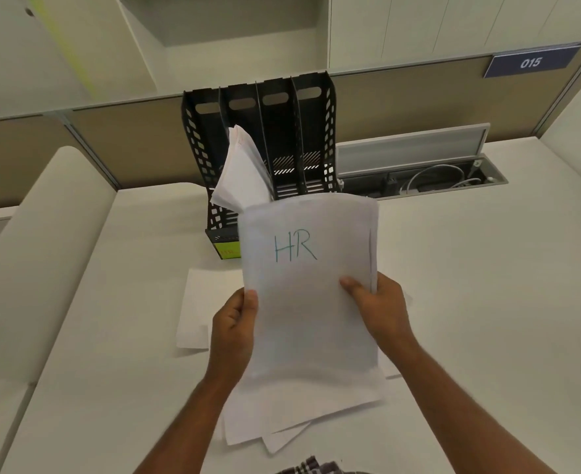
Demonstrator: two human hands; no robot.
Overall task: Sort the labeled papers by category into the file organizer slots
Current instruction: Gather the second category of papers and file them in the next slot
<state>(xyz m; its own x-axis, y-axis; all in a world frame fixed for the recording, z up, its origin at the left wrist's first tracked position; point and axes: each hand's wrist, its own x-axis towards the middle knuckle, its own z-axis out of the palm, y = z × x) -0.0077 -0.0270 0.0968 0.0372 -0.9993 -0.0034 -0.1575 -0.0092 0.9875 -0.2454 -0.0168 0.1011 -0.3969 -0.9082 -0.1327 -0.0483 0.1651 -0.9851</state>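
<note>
Both hands hold up a stack of white papers whose top sheet reads "HR" in blue. My left hand pinches the stack's left edge; my right hand grips the right edge, thumb on the front. Behind it stands a black file organizer with several upright slots. Bent white papers lean out of its second slot from the left. A green label shows on the front of the leftmost slot. The held stack hides the other slot fronts. More loose sheets lie on the desk under my hands.
The white desk meets a beige partition at the back. Right of the organizer an open cable tray holds white cables. A blue sign reading 015 hangs on the partition. A padded ledge runs along the left.
</note>
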